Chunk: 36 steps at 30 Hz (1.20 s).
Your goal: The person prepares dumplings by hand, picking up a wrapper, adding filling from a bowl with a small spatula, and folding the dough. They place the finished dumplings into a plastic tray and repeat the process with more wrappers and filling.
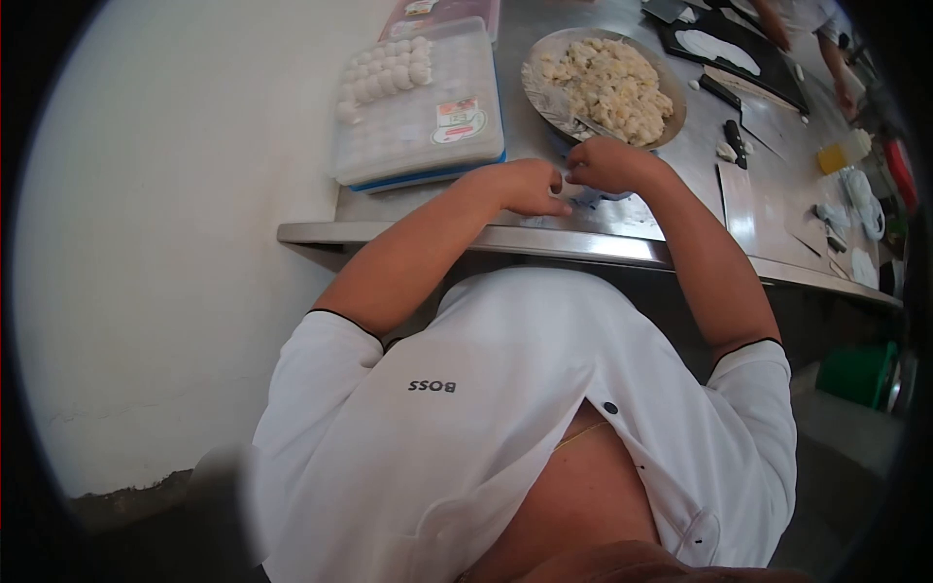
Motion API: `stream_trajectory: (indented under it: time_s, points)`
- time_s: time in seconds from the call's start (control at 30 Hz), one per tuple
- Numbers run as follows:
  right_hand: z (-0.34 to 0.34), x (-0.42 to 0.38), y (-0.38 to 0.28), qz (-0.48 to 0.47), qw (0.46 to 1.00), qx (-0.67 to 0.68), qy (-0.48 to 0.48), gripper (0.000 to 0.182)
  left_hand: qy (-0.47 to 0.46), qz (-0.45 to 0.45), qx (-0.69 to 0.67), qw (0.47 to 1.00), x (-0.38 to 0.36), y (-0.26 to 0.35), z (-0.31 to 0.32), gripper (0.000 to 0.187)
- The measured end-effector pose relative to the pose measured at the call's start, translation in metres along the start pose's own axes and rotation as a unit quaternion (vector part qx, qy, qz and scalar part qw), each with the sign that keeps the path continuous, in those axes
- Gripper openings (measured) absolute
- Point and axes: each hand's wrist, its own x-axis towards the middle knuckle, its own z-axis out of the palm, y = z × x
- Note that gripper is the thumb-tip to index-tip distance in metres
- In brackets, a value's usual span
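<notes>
Bent inward over the steel table, my left hand (530, 187) has its fingers curled and apart, with nothing visible between them. My right hand (607, 163) is beside it at the near rim of a round metal bowl (536, 105), its fingers bent together; what they hold, if anything, is too small to name. The bowl holds a lumpy, pale yellow mixture (612, 89), and a utensil partly shows at its near edge. Under my right hand a bluish object (614, 195) is mostly hidden.
Left of the bowl, a lidded plastic box (420, 141) shows rows of white dough balls. To the right lie a black-handled scraper (721, 93), another black-handled tool (735, 144) and a dark board (680, 41) with flattened dough. A co-worker's arm (834, 68) is at upper right.
</notes>
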Motion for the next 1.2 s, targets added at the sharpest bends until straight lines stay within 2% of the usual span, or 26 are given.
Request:
stream_trajectory:
  time_s: [0.37,0.57,0.73,0.93,1.2]
  points:
    - [-0.006,-0.001,-0.005,0.023,0.999,-0.001,-0.033,0.033,-0.018,-0.009,0.010,1.000,0.000,0.005,-0.001,0.064]
    - [-0.004,-0.004,-0.005,0.009,1.000,-0.003,0.004,0.032,-0.008,-0.024,-0.008,1.000,-0.007,0.013,-0.004,0.063]
    - [-0.015,-0.011,-0.023,0.070,0.995,0.004,-0.064,0.038,-0.017,-0.014,-0.003,1.000,-0.003,0.008,-0.002,0.062]
    - [-0.008,-0.009,-0.016,0.050,0.999,0.007,-0.020,0.036,-0.007,-0.004,-0.008,1.000,-0.006,0.009,-0.003,0.060]
    - [-0.015,-0.014,-0.023,0.045,0.997,-0.008,-0.054,0.039,-0.014,-0.008,0.010,1.000,-0.007,0.013,-0.002,0.056]
